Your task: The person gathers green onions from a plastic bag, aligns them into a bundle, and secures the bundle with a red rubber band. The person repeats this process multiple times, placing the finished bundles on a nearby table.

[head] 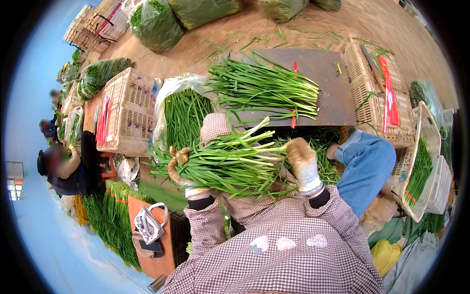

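Observation:
My left hand (180, 163), in a soiled work glove, grips the leafy end of a bunch of long flat green leaves (224, 161), likely garlic chives, held across my lap. At the bunch's pale stem end, my gloved right hand (303, 158) is closed on a few stems. Beyond them a larger pile of the same greens (264, 88) lies on a dark metal board (336, 99), over a red tie strip (293, 119) whose two ends show. An open plastic bag (159, 121) full of the greens stands left of the board.
An upturned plastic crate (371, 106) at right carries a knife (371, 66) and red strips (390, 99). Another crate (128, 110) with red strips stands at left. Tied bundles lie in a basket (422, 154) at far right. A person (69, 165) sits at far left, near a phone on an orange board (158, 257).

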The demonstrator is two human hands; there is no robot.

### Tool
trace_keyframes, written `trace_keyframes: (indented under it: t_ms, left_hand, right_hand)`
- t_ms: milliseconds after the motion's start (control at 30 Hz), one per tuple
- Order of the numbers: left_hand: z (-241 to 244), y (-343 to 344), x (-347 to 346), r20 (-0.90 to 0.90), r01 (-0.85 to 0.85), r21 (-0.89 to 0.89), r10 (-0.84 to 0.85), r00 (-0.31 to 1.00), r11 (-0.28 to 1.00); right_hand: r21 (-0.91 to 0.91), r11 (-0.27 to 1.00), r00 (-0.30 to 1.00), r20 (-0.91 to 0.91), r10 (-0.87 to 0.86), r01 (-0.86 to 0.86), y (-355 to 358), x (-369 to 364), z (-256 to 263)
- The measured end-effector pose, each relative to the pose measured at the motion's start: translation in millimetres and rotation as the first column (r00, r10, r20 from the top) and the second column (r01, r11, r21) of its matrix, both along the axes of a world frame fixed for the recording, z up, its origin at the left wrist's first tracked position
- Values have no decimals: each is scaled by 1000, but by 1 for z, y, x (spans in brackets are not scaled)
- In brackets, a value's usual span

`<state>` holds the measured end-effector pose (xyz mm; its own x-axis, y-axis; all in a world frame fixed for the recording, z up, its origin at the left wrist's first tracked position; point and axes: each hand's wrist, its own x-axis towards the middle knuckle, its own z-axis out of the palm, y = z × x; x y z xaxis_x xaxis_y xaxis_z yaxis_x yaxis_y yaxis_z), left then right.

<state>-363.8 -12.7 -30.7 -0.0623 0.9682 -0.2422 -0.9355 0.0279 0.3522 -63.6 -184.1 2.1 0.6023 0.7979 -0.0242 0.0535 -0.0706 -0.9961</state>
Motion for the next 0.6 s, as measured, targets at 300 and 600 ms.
trace_keyframes:
  t_ms: [300, 600]
  left_hand:
    - [-44, 8, -31, -175, 45, -46, -52, 983, 998]
    - [32, -3, 14, -62, -108, 1, 108, 992, 994]
  right_hand:
    - [-52, 692, 683, -233, 692, -720, -6, -8, -6]
    - [-6, 991, 947, 294, 132, -136, -35, 19, 11]
